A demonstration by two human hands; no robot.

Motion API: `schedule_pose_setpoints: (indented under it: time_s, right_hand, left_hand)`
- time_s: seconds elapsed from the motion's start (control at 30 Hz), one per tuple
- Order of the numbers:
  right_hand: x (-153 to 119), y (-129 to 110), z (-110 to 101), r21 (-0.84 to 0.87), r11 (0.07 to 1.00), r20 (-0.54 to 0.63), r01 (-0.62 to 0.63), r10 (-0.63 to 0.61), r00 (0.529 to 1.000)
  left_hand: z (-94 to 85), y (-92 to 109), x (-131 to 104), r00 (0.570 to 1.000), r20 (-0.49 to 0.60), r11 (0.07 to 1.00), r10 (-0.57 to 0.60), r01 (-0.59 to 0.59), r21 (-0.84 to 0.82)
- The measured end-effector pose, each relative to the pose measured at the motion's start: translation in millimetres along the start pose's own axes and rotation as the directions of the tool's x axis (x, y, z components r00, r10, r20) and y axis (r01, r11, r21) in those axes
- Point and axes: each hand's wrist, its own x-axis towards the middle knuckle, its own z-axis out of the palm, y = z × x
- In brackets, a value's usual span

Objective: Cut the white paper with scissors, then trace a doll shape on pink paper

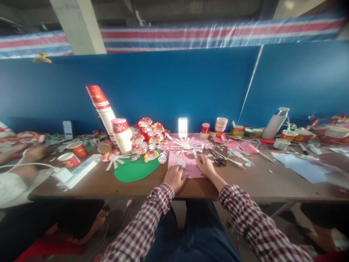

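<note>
A pink sheet of paper (195, 171) lies on the table before me, with faint drawn lines on it. My left hand (176, 177) rests on its left part, fingers laid out flat. Just beyond those fingertips is a small white paper cutout (181, 163). My right hand (205, 165) is closed around a slim pen (194, 152), which leans up and away to the left. Behind the sheet spreads a paper cup cut into white strips (186, 145). Black-handled scissors (219, 160) lie right of my right hand.
A green paper shape (135, 171) and a pile of decorated cutouts (151, 136) lie left. Tall stacked paper cups (105, 112) and a white power strip (80, 173) stand farther left. Wooden sticks (231, 160) and a thermos (275, 123) are right. Another person's arm (29, 158) shows at left.
</note>
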Motion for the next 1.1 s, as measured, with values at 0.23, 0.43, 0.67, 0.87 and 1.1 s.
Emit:
schedule_pose_setpoints:
  time_s: [0.23, 0.43, 0.67, 0.87, 1.1]
  right_hand:
    - [-0.2, 1.6, -0.6, 0.018, 1.000, 0.012, 0.011, -0.011, 1.000]
    - [1.6, 5.4, 1.9, 0.018, 1.000, 0.020, 0.007, -0.007, 1.000]
    - [1.6, 5.1, 1.7, -0.004, 1.000, 0.007, 0.015, -0.015, 1.000]
    - [0.8, 4.4, 0.1, -0.007, 0.999, 0.010, 0.036, -0.036, 0.999]
    - [-0.1, 0.7, -2.2, -0.020, 0.999, 0.005, 0.051, -0.050, 0.999]
  left_hand:
    - [-3.3, 3.4, -1.4, 1.000, 0.005, 1.000, -0.024, 0.024, 0.002]
    - [-4.7, 4.9, -1.7, 1.000, 0.005, 1.000, -0.025, 0.025, -0.002]
    - [-5.0, 4.6, -1.7, 1.000, 0.007, 1.000, -0.020, 0.020, -0.007]
    - [-4.5, 5.1, -2.0, 1.000, 0.009, 1.000, -0.025, 0.025, 0.011]
    - [-6.1, 7.2, -3.3, 0.999, 0.018, 0.999, -0.037, 0.037, -0.003]
